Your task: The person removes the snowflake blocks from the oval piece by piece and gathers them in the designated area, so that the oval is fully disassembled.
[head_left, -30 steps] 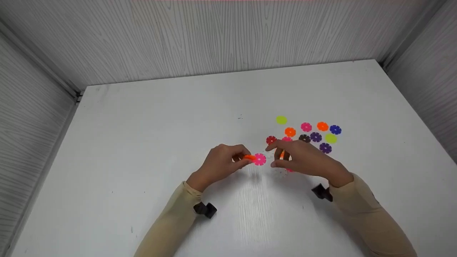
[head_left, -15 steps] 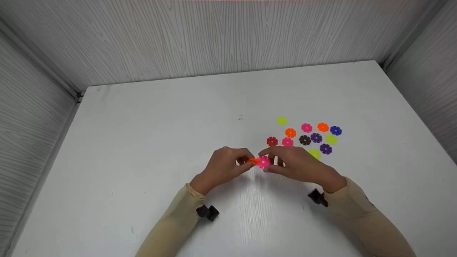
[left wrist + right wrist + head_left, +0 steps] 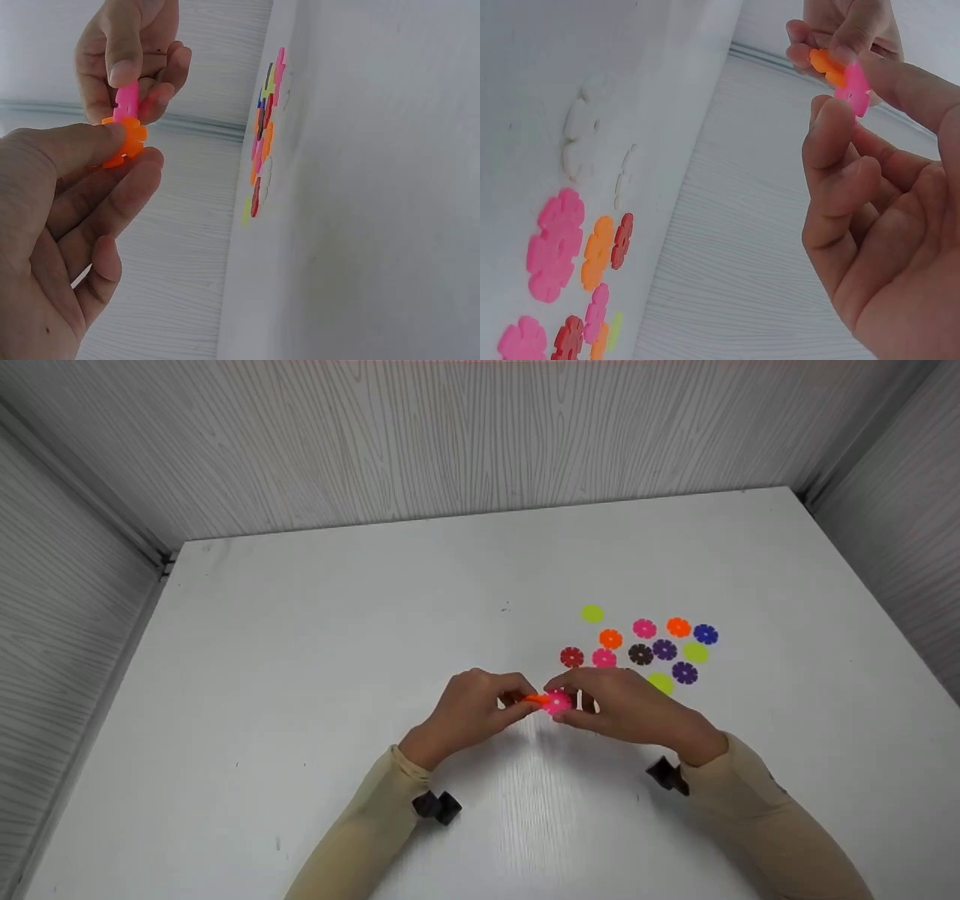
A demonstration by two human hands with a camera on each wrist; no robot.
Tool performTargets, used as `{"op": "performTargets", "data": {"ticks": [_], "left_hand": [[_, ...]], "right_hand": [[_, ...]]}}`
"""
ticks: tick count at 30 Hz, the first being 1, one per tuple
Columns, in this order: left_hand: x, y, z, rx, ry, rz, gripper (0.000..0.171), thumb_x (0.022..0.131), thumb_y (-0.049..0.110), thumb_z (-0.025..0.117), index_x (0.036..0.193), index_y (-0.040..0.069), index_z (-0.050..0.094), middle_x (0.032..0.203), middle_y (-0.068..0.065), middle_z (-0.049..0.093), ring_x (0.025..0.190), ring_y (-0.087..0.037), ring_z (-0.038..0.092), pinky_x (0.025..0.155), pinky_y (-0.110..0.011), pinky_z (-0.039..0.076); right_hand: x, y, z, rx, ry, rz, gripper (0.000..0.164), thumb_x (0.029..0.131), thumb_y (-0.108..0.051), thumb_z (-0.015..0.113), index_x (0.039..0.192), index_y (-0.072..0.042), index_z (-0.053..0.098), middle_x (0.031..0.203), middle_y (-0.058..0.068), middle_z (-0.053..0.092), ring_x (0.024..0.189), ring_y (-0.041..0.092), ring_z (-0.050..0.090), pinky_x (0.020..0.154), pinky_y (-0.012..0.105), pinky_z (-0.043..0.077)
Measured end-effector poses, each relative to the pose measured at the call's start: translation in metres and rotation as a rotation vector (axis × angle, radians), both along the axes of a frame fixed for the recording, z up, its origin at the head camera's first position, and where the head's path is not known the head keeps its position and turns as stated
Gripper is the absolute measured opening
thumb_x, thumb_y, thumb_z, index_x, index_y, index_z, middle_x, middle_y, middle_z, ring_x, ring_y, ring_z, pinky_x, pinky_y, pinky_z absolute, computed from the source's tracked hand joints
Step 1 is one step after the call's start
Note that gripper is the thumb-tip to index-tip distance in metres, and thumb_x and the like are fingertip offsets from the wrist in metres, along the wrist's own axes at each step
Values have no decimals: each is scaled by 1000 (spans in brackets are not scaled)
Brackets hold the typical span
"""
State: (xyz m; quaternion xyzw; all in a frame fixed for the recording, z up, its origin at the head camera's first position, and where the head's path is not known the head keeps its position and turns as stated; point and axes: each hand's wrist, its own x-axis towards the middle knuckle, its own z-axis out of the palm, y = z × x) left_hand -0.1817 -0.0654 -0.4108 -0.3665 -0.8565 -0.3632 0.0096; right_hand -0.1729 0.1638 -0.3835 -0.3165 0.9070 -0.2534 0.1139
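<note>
Between finger and thumb, my left hand (image 3: 480, 705) pinches an orange notched disc (image 3: 133, 141). A pink notched disc (image 3: 556, 703) is joined to it edge to edge, the two set at an angle to each other. My right hand (image 3: 626, 701) pinches the pink disc at its edges, as the right wrist view shows from behind the palm (image 3: 900, 225). Both hands are held over the table in front of the loose discs. In the left wrist view the pink disc (image 3: 127, 100) stands upright above the orange one.
Beyond the right hand, loose flat discs lie on the white table (image 3: 337, 660): red (image 3: 571, 657), orange (image 3: 610, 639), dark brown (image 3: 640, 654), purple (image 3: 684, 673), blue (image 3: 705, 634) and yellow-green (image 3: 592, 613). Wood-grain panels (image 3: 450, 435) enclose the table's back and sides.
My right hand has moved left from beside the pink disc and now grips it. The left hand has shifted slightly right and down, still holding the orange disc.
</note>
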Motion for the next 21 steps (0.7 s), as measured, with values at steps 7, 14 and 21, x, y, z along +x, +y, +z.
{"op": "performTargets", "data": {"ticks": [7, 14, 21], "left_hand": [[2, 2, 5, -51, 102, -1, 15, 89, 23, 69, 92, 9, 72, 81, -3, 75, 66, -12, 67, 62, -21, 52], [8, 10, 9, -109, 250, 38, 12, 88, 26, 71, 88, 13, 72, 77, 1, 75, 52, -10, 60, 50, -15, 39], [14, 17, 14, -128, 306, 96, 12, 88, 26, 70, 89, 15, 72, 75, 3, 74, 46, -11, 53, 46, -13, 29]], "right_hand": [[-2, 6, 3, -62, -27, 25, 30, 87, -22, 72, 115, -11, 66, 88, -4, 67, 75, 7, 57, 66, 21, 50], [-1, 10, 10, -43, -43, 13, 29, 84, -22, 75, 109, -9, 69, 82, -5, 67, 70, 5, 56, 63, 20, 50], [0, 13, 18, -59, -58, 9, 26, 85, -18, 73, 109, -9, 69, 83, -4, 69, 70, 4, 58, 64, 19, 51]]}}
